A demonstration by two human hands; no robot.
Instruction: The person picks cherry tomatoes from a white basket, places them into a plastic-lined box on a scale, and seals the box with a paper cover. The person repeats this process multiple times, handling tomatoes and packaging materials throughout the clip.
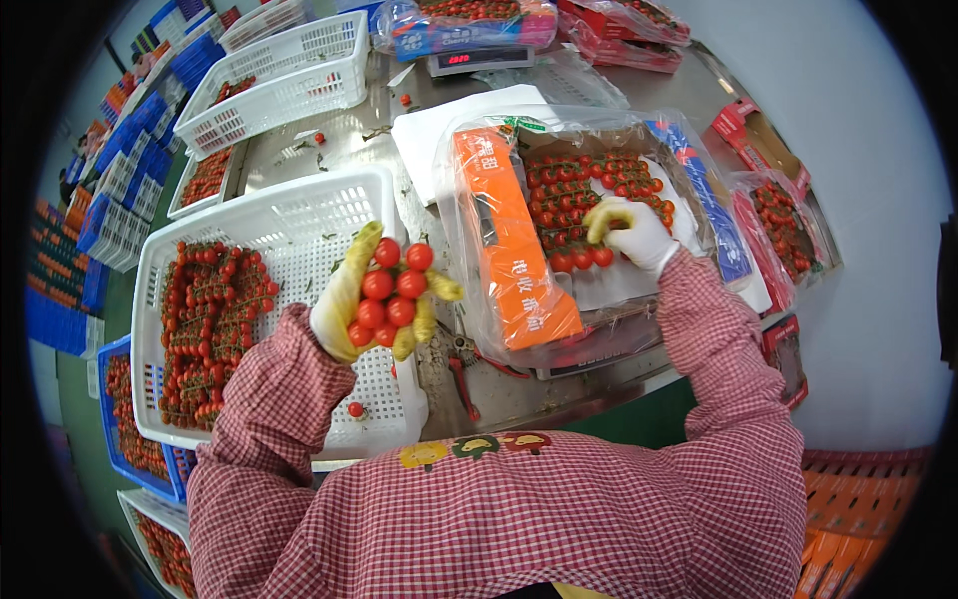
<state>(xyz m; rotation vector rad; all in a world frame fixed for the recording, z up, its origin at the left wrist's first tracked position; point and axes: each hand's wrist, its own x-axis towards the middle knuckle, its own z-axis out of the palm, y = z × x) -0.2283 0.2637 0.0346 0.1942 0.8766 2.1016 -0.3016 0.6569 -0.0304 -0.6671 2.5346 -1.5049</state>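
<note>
My left hand [346,299], in a stained white glove, cradles a cluster of red cherry tomatoes [386,293] over the right side of a white perforated plastic crate [266,193]. Truss tomatoes [206,329] are heaped in that crate's left part. My right hand [632,232], gloved too, reaches into a cardboard carton [505,232] lined with clear plastic, its curled fingers just above the rows of cherry tomatoes [561,196]. Whether its fingertips touch a tomato I cannot tell. White paper [614,288] shows in the carton's near part.
Red-handled pruning shears [462,378] lie between crate and carton. A digital scale [480,61] bears a filled box behind. White crates [277,90] stand at the back left; red boxes [767,142] lie at the right. One loose tomato [355,409] rests in the near crate.
</note>
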